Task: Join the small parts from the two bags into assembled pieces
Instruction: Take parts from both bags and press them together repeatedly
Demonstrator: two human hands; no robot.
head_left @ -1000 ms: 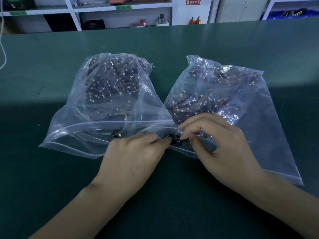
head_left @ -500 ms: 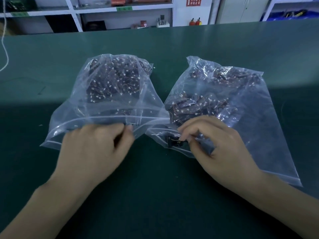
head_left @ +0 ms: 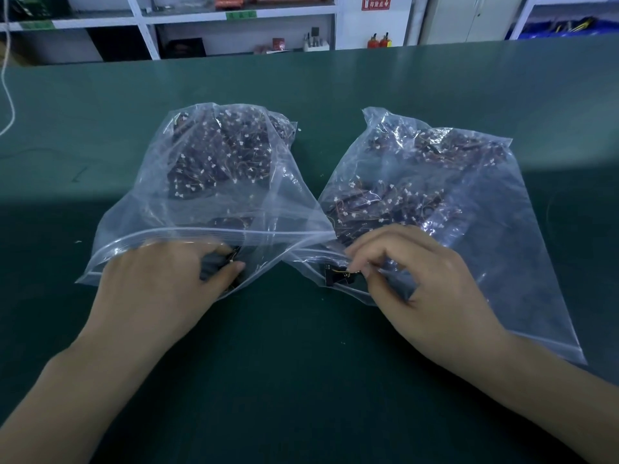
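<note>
Two clear zip bags lie side by side on the green table (head_left: 301, 363), each full of small dark parts with white connectors and thin orange wires. My left hand (head_left: 160, 289) is inside the mouth of the left bag (head_left: 214, 169), fingers curled round a small dark part there; blur hides the exact grip. My right hand (head_left: 418, 272) is at the mouth of the right bag (head_left: 435, 182) and pinches a small black part (head_left: 338, 274) with a yellow wire between thumb and fingertips.
White shelving (head_left: 144, 31) with boxes and tools runs along the far wall beyond the table edge. A white cord (head_left: 8, 95) hangs at the far left. Open green mat lies in front of and around the bags.
My left hand left the right hand's part, swung left and went into the left bag's mouth. My right hand stayed at the right bag, still pinching the black part.
</note>
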